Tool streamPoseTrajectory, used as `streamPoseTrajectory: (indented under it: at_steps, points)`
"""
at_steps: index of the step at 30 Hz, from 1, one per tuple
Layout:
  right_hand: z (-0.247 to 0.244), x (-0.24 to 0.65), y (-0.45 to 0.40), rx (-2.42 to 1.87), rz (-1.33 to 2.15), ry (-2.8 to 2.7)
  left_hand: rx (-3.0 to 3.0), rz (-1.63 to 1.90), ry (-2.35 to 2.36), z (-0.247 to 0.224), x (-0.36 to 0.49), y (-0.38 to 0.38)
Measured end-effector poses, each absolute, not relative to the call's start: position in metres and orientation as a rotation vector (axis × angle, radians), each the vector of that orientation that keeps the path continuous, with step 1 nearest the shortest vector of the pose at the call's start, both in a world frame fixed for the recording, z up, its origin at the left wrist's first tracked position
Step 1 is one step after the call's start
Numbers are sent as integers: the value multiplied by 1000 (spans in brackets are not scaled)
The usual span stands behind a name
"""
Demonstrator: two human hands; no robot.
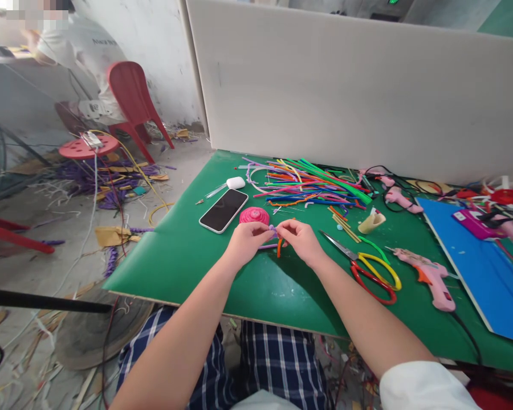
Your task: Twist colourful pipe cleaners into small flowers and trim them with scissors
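Both hands meet over the green table, fingertips close together. My left hand (248, 242) is closed in a pinch on a small purple piece (273, 230). Opposite it, the fingers of my right hand (300, 239) are pinched at the right side of the same purple piece. An orange strip (279, 247) hangs down between the hands, and a lilac strip (267, 246) lies just below my left fingers. Directly behind my left hand is a pink coiled disc (254, 216). A phone (224, 210) with a dark screen lies to its left.
Colourful fuzzy strips (308, 182) are piled at the back. Scissors (361, 267), a pink glue gun (430, 273), a beige holder (371, 221) and a blue board (474, 267) are on the right. A white partition (346, 91) stands behind; a person (89, 57) sits at far left.
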State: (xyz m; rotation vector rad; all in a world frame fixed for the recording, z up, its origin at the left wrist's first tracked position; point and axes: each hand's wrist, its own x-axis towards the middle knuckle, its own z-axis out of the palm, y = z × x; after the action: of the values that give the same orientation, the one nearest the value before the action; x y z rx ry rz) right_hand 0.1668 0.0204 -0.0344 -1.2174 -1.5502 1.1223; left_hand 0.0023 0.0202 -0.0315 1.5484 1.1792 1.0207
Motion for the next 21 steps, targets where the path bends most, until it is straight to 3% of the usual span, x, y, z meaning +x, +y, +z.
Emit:
streamPoseTrajectory:
  at_steps: [11, 21]
  points:
    - [-28, 172, 18, -1213, 662, -2047, 1722, 929, 1275, -35, 1, 20]
    - [-32, 171, 18, -1160, 549, -2072, 1694, 901, 1256, -33, -1, 23]
